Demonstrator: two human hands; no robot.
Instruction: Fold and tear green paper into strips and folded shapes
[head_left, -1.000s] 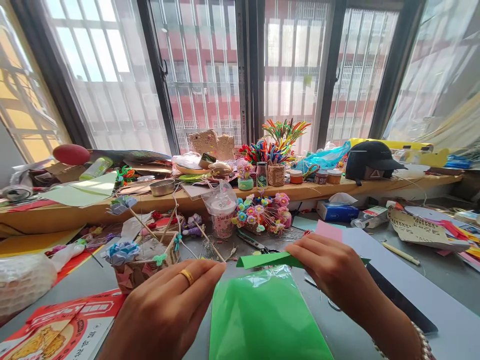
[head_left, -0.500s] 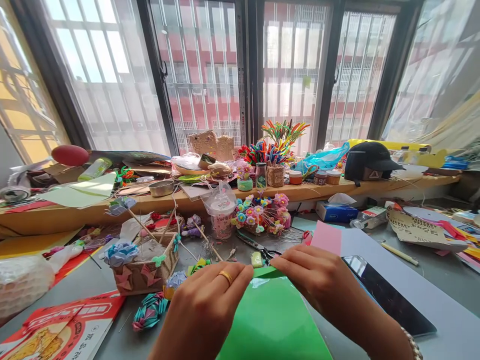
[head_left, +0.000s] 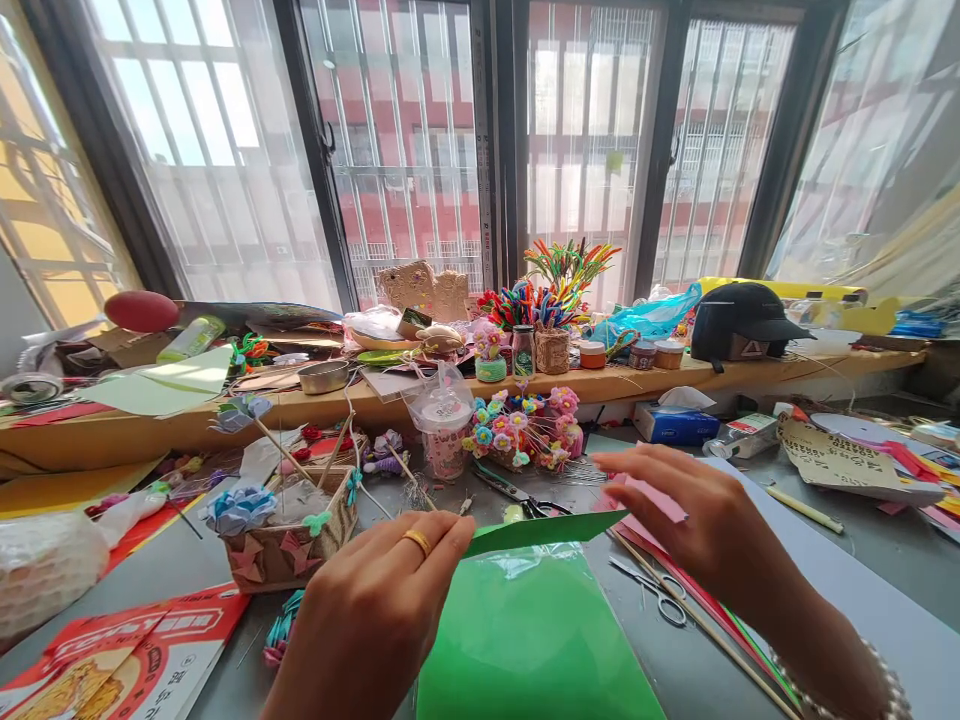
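Observation:
My left hand (head_left: 375, 600), with a gold ring on it, pinches one end of a narrow green paper strip (head_left: 544, 533). The strip slants slightly upward to the right. My right hand (head_left: 682, 510) is just off its far end, fingers apart and holding nothing; a beaded bracelet circles the wrist. Below the strip lies a stack of green paper (head_left: 532, 640) in a clear sleeve. Silver scissors (head_left: 664, 597) and a thin wooden stick (head_left: 705, 628) lie beneath my right hand. Pliers with dark handles (head_left: 536, 503) lie beyond the strip.
Left of my hands stands a brown box with paper flowers (head_left: 289, 550). Behind are a lidded cup (head_left: 444, 435) and crocheted flowers (head_left: 517, 430). A tissue box (head_left: 675, 425), a white sheet (head_left: 862, 600) and a crowded wooden ledge (head_left: 630, 380) lie farther right and back.
My right hand has let go of the green strip and moved right, its fingers opening. The left hand has shifted left with the strip, now more exposed. Scissors and stick have come into view.

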